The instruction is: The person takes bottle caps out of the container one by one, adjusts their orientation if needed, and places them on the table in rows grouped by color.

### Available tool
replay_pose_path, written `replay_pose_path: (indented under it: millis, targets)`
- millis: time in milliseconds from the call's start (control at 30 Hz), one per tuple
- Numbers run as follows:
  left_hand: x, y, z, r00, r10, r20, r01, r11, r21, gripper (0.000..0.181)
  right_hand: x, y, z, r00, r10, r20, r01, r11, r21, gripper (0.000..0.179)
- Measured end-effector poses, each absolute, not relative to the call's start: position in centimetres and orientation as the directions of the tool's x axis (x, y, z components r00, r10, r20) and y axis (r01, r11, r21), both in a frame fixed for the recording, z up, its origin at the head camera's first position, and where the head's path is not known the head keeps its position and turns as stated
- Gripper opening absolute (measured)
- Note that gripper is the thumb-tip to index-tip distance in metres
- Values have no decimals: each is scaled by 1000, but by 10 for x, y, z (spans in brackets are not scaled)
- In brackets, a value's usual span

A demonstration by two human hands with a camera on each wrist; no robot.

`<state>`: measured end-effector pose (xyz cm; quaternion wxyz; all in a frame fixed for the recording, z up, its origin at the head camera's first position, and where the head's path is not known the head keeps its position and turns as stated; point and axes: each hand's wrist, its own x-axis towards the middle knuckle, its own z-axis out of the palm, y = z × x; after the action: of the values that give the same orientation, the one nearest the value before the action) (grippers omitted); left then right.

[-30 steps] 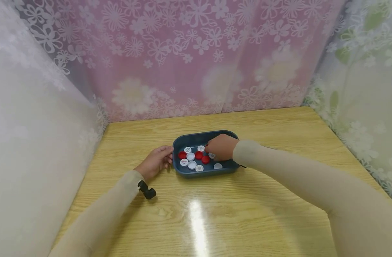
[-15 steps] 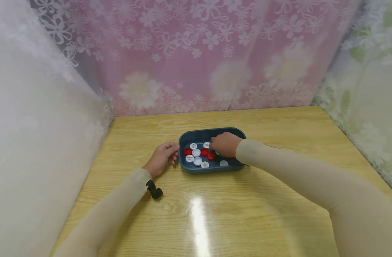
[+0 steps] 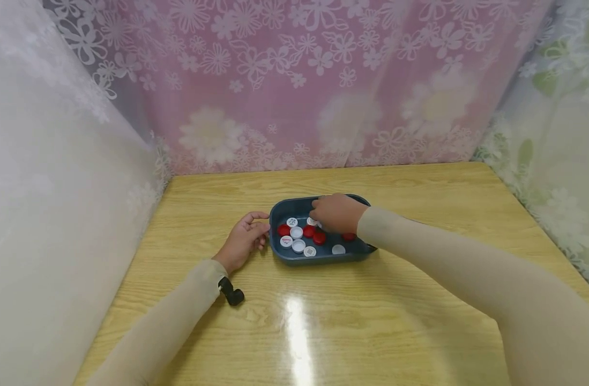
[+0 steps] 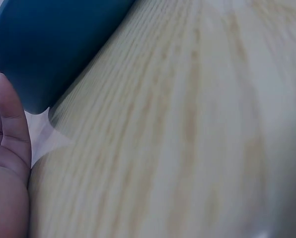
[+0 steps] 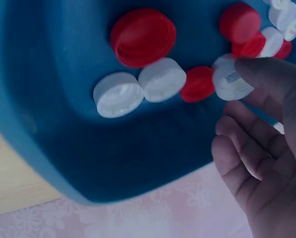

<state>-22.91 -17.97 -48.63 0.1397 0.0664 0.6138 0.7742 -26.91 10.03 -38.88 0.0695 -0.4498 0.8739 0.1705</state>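
Note:
A dark blue, oval-cornered basin (image 3: 323, 260) holds red and white bottle caps. My right hand (image 3: 340, 213) reaches into its right half. In the right wrist view, the right thumb and fingers pinch a white bottle cap (image 5: 231, 80) with a small printed mark. Two white caps (image 5: 162, 79) and a large red cap (image 5: 143, 38) lie on the basin floor beside that hand. At the basin's left end, my left hand (image 3: 243, 241) has its fingertips against the outer wall, thumb and index finger apart. The left wrist view shows its relaxed fingers (image 4: 11, 104) at the basin's side.
The basin stands on a wood-grain table (image 3: 217, 343). A pink floral curtain (image 3: 275, 96) hangs behind the table, with pale curtains at both sides. A black camera mount (image 3: 231, 292) juts from the left wrist.
The right hand has shifted slightly left and up in the basin, uncovering a red cap near its right end. The left index finger has straightened away from the thumb. The head view has shifted a little.

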Motion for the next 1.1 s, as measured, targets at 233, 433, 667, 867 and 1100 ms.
replay_pose_path:
  millis: [233,433,667,867,1100]
  targets:
    - [-225,-178,-486,-957,284,-53,-115,-208,971,27,-261,113,-372,-612,-783,-114,-791,602,114,29]
    - [-222,-178,-486,-958,281,-62,-119,-191,974,25,-239,126,-367,-631,-774,50,-774,633,13,19]
    - [-221,-180,-486,-961,271,-60,-112,-179,978,21,-190,122,-358,-553,-788,270,-815,579,19,24]
    - [-224,-179,-486,-959,277,-62,-115,-180,977,19,-146,104,-367,-375,-817,438,-899,435,41,24]
    - [-227,-179,-486,-950,308,-54,-112,-175,978,37,-122,76,-397,-420,-878,231,-905,423,-39,25]
